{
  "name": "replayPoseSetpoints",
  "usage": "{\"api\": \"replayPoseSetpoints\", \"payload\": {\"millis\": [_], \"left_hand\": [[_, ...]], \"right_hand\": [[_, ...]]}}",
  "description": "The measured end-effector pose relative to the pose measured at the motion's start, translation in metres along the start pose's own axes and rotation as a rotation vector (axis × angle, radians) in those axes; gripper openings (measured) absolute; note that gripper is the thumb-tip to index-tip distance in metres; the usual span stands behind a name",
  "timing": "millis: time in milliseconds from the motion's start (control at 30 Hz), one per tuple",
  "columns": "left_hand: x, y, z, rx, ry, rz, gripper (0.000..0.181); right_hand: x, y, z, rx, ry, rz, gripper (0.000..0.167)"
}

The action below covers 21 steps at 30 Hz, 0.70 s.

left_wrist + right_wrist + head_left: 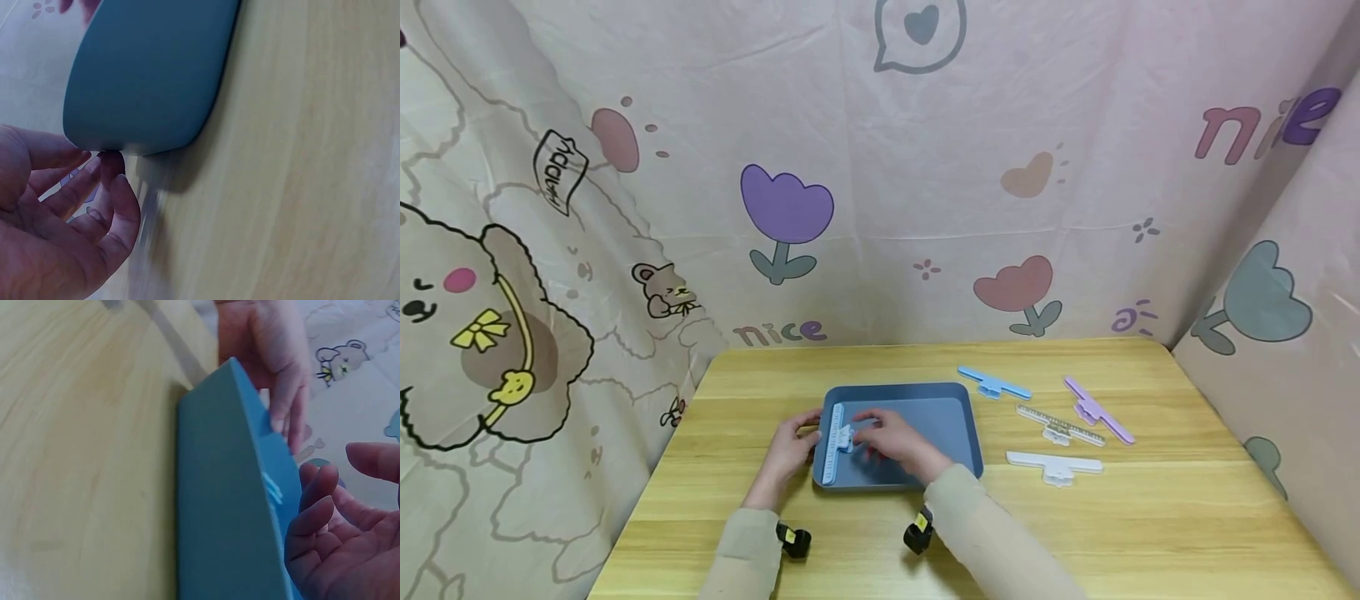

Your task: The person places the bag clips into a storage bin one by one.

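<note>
A blue-grey rectangular tray [940,433] stands on the table. Inside it, along the left side, lies a pale blue bag clip [832,450] with ruler-like marks, its grip facing right. My right hand [891,437] hovers over the tray beside this clip's grip, fingers loosely bent. In the right wrist view, the right hand [350,531] has thumb and fingers apart, with nothing seen between them. At the tray's left wall is my left hand [792,450]. In the left wrist view its fingertips [112,164] touch or nearly touch the tray's outer side [150,75].
To the right of the tray lie a blue clip [992,383], a purple clip [1101,410], a clear marked clip [1060,425] and a white clip [1054,463]. A printed curtain [880,200] hangs behind the wooden table [1075,542]. Each wrist bears a small black camera.
</note>
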<state>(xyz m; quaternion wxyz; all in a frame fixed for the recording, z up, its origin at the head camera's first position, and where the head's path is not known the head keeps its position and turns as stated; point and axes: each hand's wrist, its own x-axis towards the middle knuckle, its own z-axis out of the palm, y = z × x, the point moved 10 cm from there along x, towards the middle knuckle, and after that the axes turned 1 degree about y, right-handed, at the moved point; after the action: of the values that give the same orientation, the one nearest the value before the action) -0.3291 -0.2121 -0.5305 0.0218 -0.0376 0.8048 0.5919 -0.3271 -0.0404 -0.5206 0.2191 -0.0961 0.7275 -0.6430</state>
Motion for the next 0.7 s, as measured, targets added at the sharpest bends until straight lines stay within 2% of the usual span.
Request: {"api": "replayPoseSetpoints", "payload": {"millis": [267,700], "left_hand": [[0.000,-0.001,0.000,0.020,0.006,0.000,0.043],[0.000,-0.001,-0.002,0.017,0.014,-0.001,0.042]], "right_hand": [[-0.019,-0.011,-0.022,0.024,0.011,-0.022,0.042],[-0.057,-0.011,-0.077,0.076,0.085,-0.075,0.043]]}}
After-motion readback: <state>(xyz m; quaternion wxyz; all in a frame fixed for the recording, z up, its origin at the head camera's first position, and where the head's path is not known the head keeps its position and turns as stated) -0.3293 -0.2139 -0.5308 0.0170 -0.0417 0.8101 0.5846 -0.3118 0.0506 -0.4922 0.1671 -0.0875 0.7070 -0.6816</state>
